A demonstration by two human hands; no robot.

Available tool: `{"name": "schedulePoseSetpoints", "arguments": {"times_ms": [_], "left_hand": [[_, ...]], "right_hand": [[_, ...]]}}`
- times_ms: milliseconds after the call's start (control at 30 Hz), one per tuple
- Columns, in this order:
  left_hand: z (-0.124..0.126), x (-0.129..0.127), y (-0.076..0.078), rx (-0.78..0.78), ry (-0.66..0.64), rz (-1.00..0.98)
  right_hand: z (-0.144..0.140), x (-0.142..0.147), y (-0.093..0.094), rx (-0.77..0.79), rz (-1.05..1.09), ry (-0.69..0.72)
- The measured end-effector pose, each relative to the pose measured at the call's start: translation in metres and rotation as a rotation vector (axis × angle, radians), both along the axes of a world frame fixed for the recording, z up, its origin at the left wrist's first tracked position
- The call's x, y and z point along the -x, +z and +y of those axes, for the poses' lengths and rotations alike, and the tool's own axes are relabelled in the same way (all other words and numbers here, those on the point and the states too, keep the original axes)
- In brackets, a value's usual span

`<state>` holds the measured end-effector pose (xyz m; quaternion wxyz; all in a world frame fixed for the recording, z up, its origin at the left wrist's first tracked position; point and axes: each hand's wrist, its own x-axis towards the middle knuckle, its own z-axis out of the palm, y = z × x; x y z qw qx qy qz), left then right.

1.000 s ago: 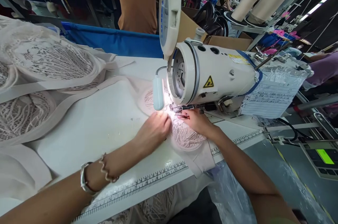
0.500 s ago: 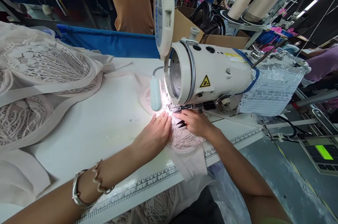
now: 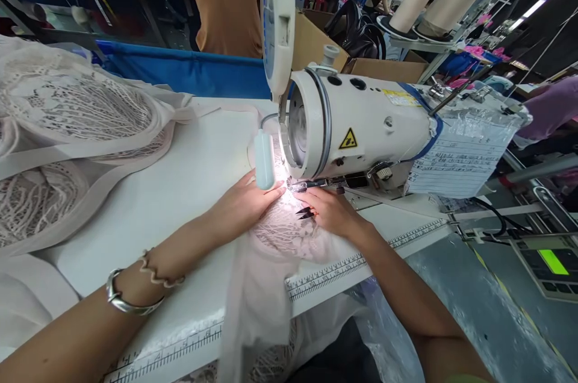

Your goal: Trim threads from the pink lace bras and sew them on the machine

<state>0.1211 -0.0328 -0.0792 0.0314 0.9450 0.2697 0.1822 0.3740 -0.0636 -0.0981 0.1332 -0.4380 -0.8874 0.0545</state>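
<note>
Pale pink lace at the needle of a white sewing machine.

From the head camera, the lace piece (image 3: 282, 232) looked pale pink and openwork, with a plain sheer panel spilling over the near edge of the bench (image 3: 180, 184) across the printed ruler (image 3: 325, 271). The left hand (image 3: 241, 202) lay flat and unclenched on its left part, fingertips under the lamp (image 3: 264, 160). The right hand (image 3: 329, 211) pressed its right part just beside the sewing machine (image 3: 356, 124), pinching small dark snips (image 3: 305, 212). More lace (image 3: 67, 130) was heaped at the bench's far left corner.
</note>
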Motion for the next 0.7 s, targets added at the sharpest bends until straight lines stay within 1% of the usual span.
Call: {"name": "schedulePoseSetpoints", "arguments": {"times_ms": [67, 133, 233, 300, 367, 500, 600, 700], "left_hand": [[-0.010, -0.008, 0.000, -0.031, 0.063, -0.011], [-0.025, -0.020, -0.003, -0.018, 0.095, -0.039], [-0.046, -0.032, -0.010, 0.058, 0.087, -0.070], [-0.050, -0.033, -0.013, 0.100, 0.061, -0.065], [-0.047, -0.028, -0.014, 0.130, -0.003, -0.085], [-0.027, -0.015, -0.017, 0.214, -0.108, -0.154], [-0.013, -0.009, -0.018, 0.280, -0.128, -0.157], [-0.001, -0.003, -0.013, 0.318, -0.118, -0.137]], "right_hand": [[-0.001, 0.001, 0.001, 0.022, 0.009, -0.015], [-0.001, 0.001, 0.000, 0.045, 0.035, -0.020], [-0.001, -0.002, -0.002, 0.065, 0.102, -0.013], [-0.001, -0.007, -0.004, 0.049, 0.140, -0.005], [0.000, -0.011, -0.004, 0.015, 0.156, 0.018], [0.000, -0.013, -0.001, -0.066, 0.114, 0.080], [-0.001, -0.008, 0.003, -0.149, 0.080, 0.111], [-0.001, -0.002, 0.004, -0.220, 0.099, 0.189]]}}
